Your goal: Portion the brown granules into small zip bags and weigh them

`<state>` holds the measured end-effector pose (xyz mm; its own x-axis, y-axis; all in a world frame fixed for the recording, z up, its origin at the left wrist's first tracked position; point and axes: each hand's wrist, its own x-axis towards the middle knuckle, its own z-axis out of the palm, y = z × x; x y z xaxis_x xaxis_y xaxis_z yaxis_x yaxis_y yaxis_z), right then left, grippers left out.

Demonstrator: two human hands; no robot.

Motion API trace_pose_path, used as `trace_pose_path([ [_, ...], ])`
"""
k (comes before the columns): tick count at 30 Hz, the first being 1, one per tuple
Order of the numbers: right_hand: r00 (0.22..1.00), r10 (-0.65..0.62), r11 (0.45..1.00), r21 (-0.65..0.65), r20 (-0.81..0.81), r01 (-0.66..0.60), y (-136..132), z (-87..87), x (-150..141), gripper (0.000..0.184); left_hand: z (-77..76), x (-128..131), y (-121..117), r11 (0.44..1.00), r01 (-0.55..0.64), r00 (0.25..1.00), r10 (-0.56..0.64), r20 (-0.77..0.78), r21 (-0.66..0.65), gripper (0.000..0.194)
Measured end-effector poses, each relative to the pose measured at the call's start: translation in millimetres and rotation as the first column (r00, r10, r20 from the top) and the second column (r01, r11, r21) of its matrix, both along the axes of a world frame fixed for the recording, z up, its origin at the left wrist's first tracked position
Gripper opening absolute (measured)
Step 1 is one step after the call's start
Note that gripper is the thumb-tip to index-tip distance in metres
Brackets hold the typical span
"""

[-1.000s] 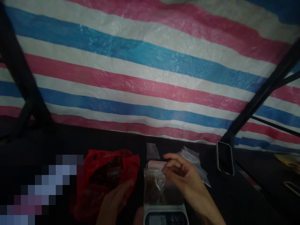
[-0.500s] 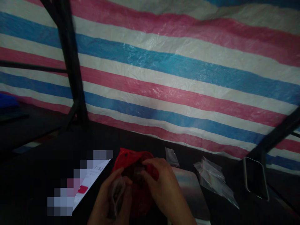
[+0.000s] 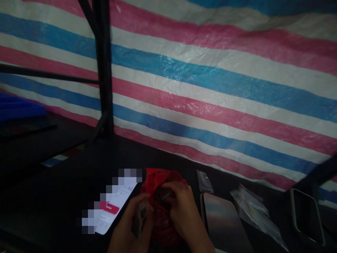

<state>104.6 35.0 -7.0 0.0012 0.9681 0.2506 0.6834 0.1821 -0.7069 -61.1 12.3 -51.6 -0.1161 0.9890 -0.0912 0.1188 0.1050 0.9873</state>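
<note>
A red plastic bag (image 3: 158, 177) sits on the dark table near the bottom middle. My right hand (image 3: 181, 211) rests on top of it with its fingers curled into the bag's open mouth; what they pinch is too dark to make out. Just left of the bag, my left hand (image 3: 133, 232) is closed round a small clear plastic bag (image 3: 139, 216) with something dark inside. A metal-topped scale (image 3: 223, 221) lies directly right of my right hand, with nothing on its plate.
A lit phone screen (image 3: 113, 211) lies left of the red bag. Several empty clear bags (image 3: 252, 207) lie right of the scale, one more (image 3: 204, 182) behind it. A dark phone (image 3: 306, 214) sits far right. A black frame post (image 3: 104, 70) stands against the striped tarp.
The small clear bag left the scale plate and now sits in my left hand. My right hand moved left from the scale into the red bag. The view swung left.
</note>
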Motion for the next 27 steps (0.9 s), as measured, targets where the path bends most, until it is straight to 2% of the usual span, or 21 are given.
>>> trace_pose_path([
  [4,0.997,-0.001,0.997,-0.077,-0.081,-0.005,0.8,-2.0,-0.5,0.058,0.9,-4.1,3.5,1.0,-0.009,1.0,0.009,0.017,-0.002,0.06],
  [9,0.978,0.054,0.994,-0.079,-0.2,-0.071,2.3,-5.5,3.9,0.056,0.0,-5.5,2.5,0.999,-0.028,1.0,0.028,0.011,0.027,0.056],
  [13,0.985,-0.04,0.999,-0.028,-0.165,0.036,3.2,-4.7,16.0,0.05,1.9,-0.5,0.9,0.996,-0.07,0.998,0.069,0.008,0.062,0.056],
  [16,0.981,-0.089,0.996,0.015,-0.173,0.093,-1.4,5.6,24.5,0.042,1.4,6.7,2.5,0.995,-0.058,0.995,0.064,-0.076,0.078,0.059],
  [20,0.917,0.056,0.998,0.028,-0.395,-0.048,-15.5,30.1,23.7,0.034,2.1,16.3,5.7,0.994,-0.015,0.989,0.031,-0.148,0.105,0.051],
  [22,0.888,0.112,0.994,0.039,-0.446,-0.105,-23.2,41.7,17.9,0.034,5.3,19.6,5.4,0.992,-0.002,0.987,0.022,-0.158,0.127,0.044],
  [27,0.936,0.216,0.976,0.071,-0.277,-0.204,-32.8,52.9,0.8,0.047,12.0,24.0,1.8,0.975,-0.027,0.983,0.065,-0.169,0.219,0.035],
])
